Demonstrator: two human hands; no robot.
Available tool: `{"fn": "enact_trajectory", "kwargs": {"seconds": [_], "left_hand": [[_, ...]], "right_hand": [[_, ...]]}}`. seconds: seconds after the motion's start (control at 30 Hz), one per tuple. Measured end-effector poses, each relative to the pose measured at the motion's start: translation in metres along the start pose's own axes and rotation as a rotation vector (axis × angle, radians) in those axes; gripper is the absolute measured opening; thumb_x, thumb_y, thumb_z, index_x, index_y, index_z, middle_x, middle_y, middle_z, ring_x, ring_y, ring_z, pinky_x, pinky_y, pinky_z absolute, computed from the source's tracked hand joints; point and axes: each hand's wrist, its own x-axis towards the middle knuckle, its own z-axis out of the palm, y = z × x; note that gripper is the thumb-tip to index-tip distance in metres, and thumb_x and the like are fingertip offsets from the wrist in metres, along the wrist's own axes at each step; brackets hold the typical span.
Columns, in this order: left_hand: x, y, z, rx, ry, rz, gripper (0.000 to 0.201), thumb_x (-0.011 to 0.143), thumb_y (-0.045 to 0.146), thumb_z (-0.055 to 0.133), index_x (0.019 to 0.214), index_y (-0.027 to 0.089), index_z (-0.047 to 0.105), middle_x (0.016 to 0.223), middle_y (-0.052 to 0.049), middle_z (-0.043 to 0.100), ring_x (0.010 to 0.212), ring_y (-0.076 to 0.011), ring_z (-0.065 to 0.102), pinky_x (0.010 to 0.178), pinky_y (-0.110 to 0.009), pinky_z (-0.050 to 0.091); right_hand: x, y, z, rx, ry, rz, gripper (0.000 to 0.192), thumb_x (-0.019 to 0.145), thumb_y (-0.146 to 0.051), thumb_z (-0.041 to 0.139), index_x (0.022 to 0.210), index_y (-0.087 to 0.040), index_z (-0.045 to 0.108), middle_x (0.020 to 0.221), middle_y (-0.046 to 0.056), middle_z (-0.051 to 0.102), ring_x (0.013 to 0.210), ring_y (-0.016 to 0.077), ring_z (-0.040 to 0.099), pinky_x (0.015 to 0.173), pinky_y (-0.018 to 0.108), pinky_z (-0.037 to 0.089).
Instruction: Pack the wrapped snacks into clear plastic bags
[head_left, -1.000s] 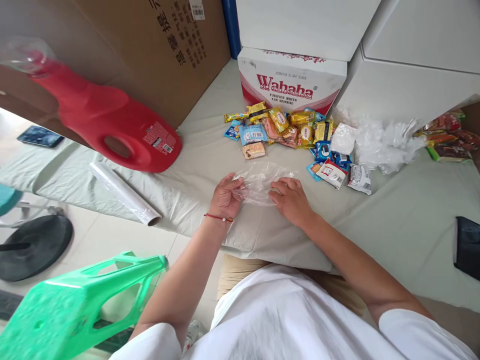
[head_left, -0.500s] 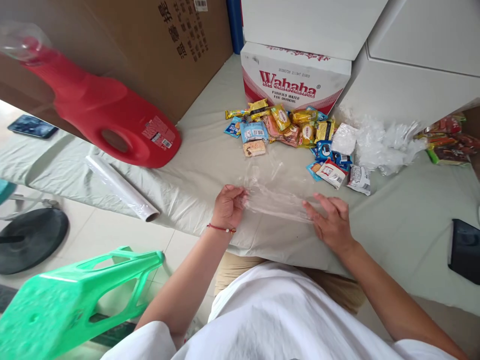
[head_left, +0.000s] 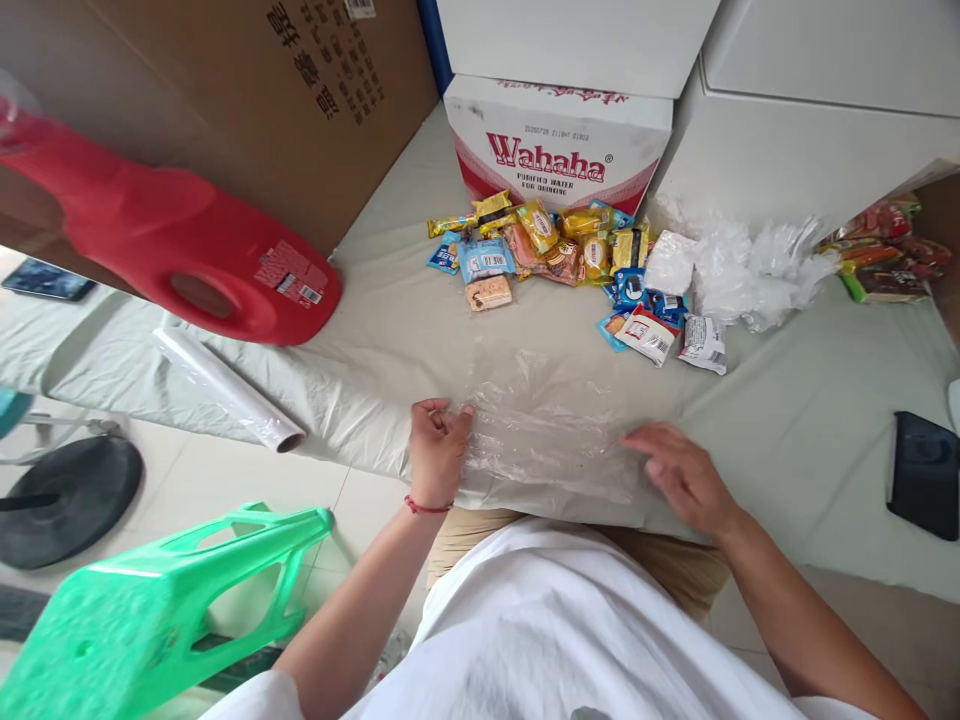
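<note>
A thin, wrinkled sheet of clear plastic film (head_left: 547,430) lies spread on the pale cloth in front of me. At its left edge my left hand (head_left: 437,450) is closed, thumb and curled fingers pinching the film. My right hand (head_left: 682,475) is by the opposite edge, fingers extended and apart, the index fingertip at the film's border; whether it touches is hard to tell. Beyond the film lies a pile of small wrapped snacks (head_left: 559,245) in yellow, blue and pink packets. A pink-beige wrapped biscuit (head_left: 489,294) is nearest the film.
A roll of clear film (head_left: 229,390) and a large red bottle (head_left: 202,250) are on the left. Behind the snacks stands a Wahaba-style water carton (head_left: 559,150). Crumpled clear plastic (head_left: 757,270) and a dark phone (head_left: 924,475) lie rightward. A green stool (head_left: 142,600) stands lower left.
The film has come down and spread flatter on the cloth. My left hand has moved slightly down and left; my right hand has moved lower and its fingers have come away from the film's bunched edge.
</note>
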Motion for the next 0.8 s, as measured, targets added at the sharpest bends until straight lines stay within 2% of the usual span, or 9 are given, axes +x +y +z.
{"fn": "enact_trajectory", "kwargs": {"seconds": [0.1,0.17,0.27,0.37,0.47,0.57,0.63,0.73,0.8], "left_hand": [[-0.013,-0.005,-0.005,-0.018,0.018,0.013,0.056,0.076,0.045,0.082,0.117,0.026,0.048,0.081,0.007,0.059,0.052,-0.0073,0.049,0.051,-0.022,0.041],[-0.019,-0.005,-0.006,-0.089,-0.039,-0.026,0.061,0.075,0.044,0.084,0.119,0.026,0.047,0.086,0.006,0.06,0.05,-0.0054,0.047,0.049,-0.021,0.04],[-0.02,-0.003,-0.007,-0.201,-0.08,-0.08,0.063,0.07,0.041,0.087,0.117,0.026,0.047,0.083,0.009,0.057,0.048,-0.0042,0.047,0.046,-0.019,0.039],[-0.017,-0.003,-0.01,-0.222,-0.005,-0.059,0.061,0.07,0.038,0.087,0.115,0.026,0.047,0.081,0.011,0.055,0.048,-0.0034,0.047,0.046,-0.018,0.038],[-0.014,-0.006,-0.015,-0.154,0.042,-0.025,0.059,0.072,0.037,0.085,0.115,0.027,0.045,0.087,0.009,0.056,0.049,-0.0037,0.048,0.046,-0.019,0.038],[-0.013,-0.009,-0.018,-0.052,0.03,0.011,0.057,0.074,0.036,0.082,0.116,0.027,0.046,0.098,0.004,0.056,0.058,-0.0063,0.054,0.055,-0.023,0.045],[-0.014,-0.009,-0.019,0.098,0.088,0.12,0.054,0.072,0.031,0.081,0.116,0.025,0.05,0.103,0.0,0.056,0.068,-0.0106,0.055,0.066,-0.028,0.05],[-0.017,-0.003,-0.018,0.372,0.175,0.426,0.042,0.073,0.018,0.073,0.113,0.024,0.061,0.111,-0.008,0.06,0.087,-0.0211,0.057,0.08,-0.038,0.051],[-0.017,0.004,-0.015,0.519,0.076,0.641,0.033,0.074,0.009,0.064,0.102,0.025,0.069,0.111,-0.01,0.065,0.098,-0.0272,0.058,0.088,-0.045,0.048]], "right_hand": [[0.029,0.007,0.0,-0.025,0.168,0.442,0.046,0.106,-0.051,0.039,0.13,-0.023,0.067,0.1,0.009,0.078,0.096,0.0265,0.072,0.089,0.043,0.056],[0.054,0.013,0.01,-0.056,0.151,0.573,0.055,0.098,-0.058,0.053,0.136,-0.02,0.063,0.09,0.007,0.077,0.084,0.0261,0.072,0.081,0.04,0.055],[0.087,0.018,0.028,0.089,0.154,0.527,0.057,0.086,-0.052,0.067,0.132,-0.018,0.064,0.081,0.003,0.074,0.072,0.0213,0.067,0.072,0.034,0.052],[0.105,0.02,0.037,0.221,0.301,0.472,0.042,0.085,-0.044,0.062,0.118,-0.018,0.069,0.082,0.003,0.073,0.07,0.0188,0.063,0.073,0.033,0.052],[0.112,0.027,0.034,0.16,0.494,0.454,0.037,0.086,-0.044,0.06,0.109,-0.017,0.071,0.084,0.005,0.072,0.072,0.0196,0.062,0.076,0.035,0.052],[0.113,0.038,0.025,0.067,0.532,0.432,0.036,0.089,-0.042,0.057,0.109,-0.016,0.07,0.086,0.006,0.07,0.074,0.0211,0.062,0.08,0.038,0.053],[0.111,0.039,0.019,-0.054,0.529,0.399,0.036,0.089,-0.039,0.058,0.114,-0.016,0.069,0.099,0.01,0.07,0.076,0.0215,0.062,0.084,0.042,0.054],[0.102,0.019,0.012,-0.27,0.581,0.29,0.035,0.092,-0.031,0.058,0.122,-0.015,0.066,0.122,0.017,0.062,0.085,0.0232,0.063,0.088,0.044,0.054],[0.094,-0.01,0.016,-0.345,0.534,0.16,0.027,0.097,-0.024,0.054,0.12,-0.017,0.066,0.12,0.016,0.063,0.095,0.0249,0.064,0.09,0.041,0.054]]}}
